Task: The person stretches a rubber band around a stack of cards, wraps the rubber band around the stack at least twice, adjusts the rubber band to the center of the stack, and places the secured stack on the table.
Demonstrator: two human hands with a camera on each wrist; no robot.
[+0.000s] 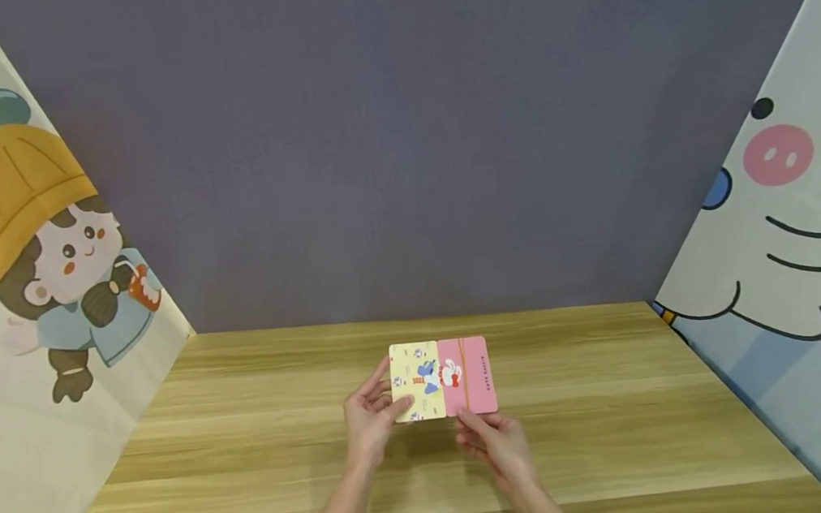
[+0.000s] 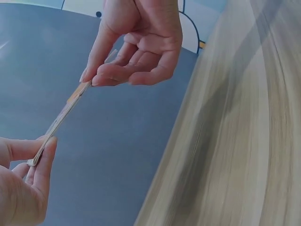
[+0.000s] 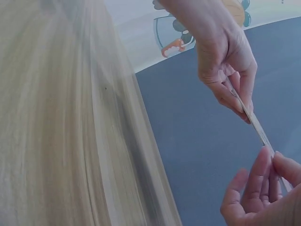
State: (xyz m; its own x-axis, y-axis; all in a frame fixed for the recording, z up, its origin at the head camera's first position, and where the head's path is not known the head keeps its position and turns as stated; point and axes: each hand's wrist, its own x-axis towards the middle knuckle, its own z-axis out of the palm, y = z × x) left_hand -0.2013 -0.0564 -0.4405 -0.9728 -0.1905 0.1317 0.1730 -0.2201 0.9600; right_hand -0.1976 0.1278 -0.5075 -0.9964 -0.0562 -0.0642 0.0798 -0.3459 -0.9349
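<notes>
i pinch the notebook [image 1: 441, 378] at the lower centre of the head frame, left hand [image 1: 369, 425] on its yellow half, right hand [image 1: 505, 448] on the pink half's bottom edge. it's spread flat and lifted, not yet set down. that view shows the prints; both wrist views, its thin edge.
</notes>
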